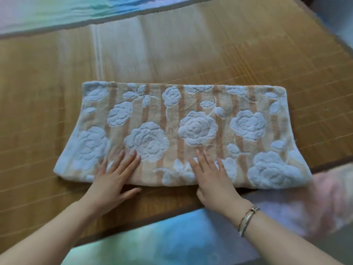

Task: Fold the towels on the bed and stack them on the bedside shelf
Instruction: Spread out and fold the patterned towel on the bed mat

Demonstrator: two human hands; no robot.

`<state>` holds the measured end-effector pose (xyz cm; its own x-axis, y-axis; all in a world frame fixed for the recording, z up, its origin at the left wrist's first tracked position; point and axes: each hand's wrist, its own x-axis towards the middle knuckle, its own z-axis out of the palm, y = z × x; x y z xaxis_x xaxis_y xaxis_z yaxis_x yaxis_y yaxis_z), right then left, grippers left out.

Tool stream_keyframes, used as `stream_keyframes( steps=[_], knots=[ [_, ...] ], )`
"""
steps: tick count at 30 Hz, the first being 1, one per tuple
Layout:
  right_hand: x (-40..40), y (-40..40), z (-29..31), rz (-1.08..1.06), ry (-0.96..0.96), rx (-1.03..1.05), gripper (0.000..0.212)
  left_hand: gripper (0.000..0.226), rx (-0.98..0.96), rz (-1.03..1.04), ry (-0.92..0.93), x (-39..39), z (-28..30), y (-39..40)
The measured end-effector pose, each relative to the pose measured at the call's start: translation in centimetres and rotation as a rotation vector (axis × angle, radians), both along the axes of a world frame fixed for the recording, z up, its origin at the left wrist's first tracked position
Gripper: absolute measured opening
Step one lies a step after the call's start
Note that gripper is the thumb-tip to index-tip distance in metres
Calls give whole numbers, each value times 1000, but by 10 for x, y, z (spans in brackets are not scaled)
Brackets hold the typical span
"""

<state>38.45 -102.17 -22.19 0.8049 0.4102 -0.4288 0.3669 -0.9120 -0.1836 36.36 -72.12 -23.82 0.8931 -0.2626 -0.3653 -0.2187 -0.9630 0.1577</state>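
Head-cam view looking down at a towel (183,131) lying flat on a woven bamboo mat (172,54) that covers the bed. Towel is peach w/ darker orange stripes and raised pale-blue rose shapes; it lies as a long band running left to right across the middle of the view, near edge looks thick and rounded, like a fold.

Two bare forearms reach in from the bottom. Left hand (112,178) lies palm down on the towel's near edge, left of centre: fingers spread and flat on the cloth, tips touching the big rose at lower middle, thumb off the towel, resting on the mat just in front of the edge. Not gripping anything, hand open and pressing flat.

Right hand (214,180) lies palm down just right of centre on the same near edge, fingers flat and pointing away from the person, also open, nothing pinched. Thumb is tucked at the edge; can't tell if it's under the cloth. Right wrist wears a bracelet (248,220), gold and silver bands.

Hands are near each other but apart, w/ a strip of towel between them. Most of the towel extends beyond and to both sides of the hands.

Blurred pastel blue-green-pink areas fill the top left, bottom and right edges; can't tell what they are.
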Motion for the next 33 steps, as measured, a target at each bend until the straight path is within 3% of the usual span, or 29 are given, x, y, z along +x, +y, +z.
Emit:
stream_keyframes(
  steps=[6,10,12,14,16,18,20,23,28,30,33],
  knots=[
    [3,16,-5,-99,-95,-153,91,88,27,92,-62,9,8,38],
    [11,23,16,-197,-106,-99,72,78,-18,135,-47,22,30,42],
    [14,25,35,-233,-112,-105,49,60,-17,146,-19,26,49,48],
    [19,26,52,-214,8,-129,22,32,25,159,100,31,65,49],
    [24,25,67,-219,264,-90,6,14,67,216,273,38,75,52],
    [28,23,75,-223,456,-45,11,20,99,287,463,44,79,52],
    [35,20,77,-234,393,-61,9,35,116,324,503,55,85,52],
    [56,15,73,-281,87,-71,10,17,189,297,243,83,94,51],
    [83,21,52,-209,-346,-118,17,28,346,366,50,107,63,48],
    [89,25,34,-195,-419,-99,22,38,302,433,-129,105,46,47],
    [93,20,16,-208,-337,-66,23,48,100,392,-254,93,35,21]
  ],
)
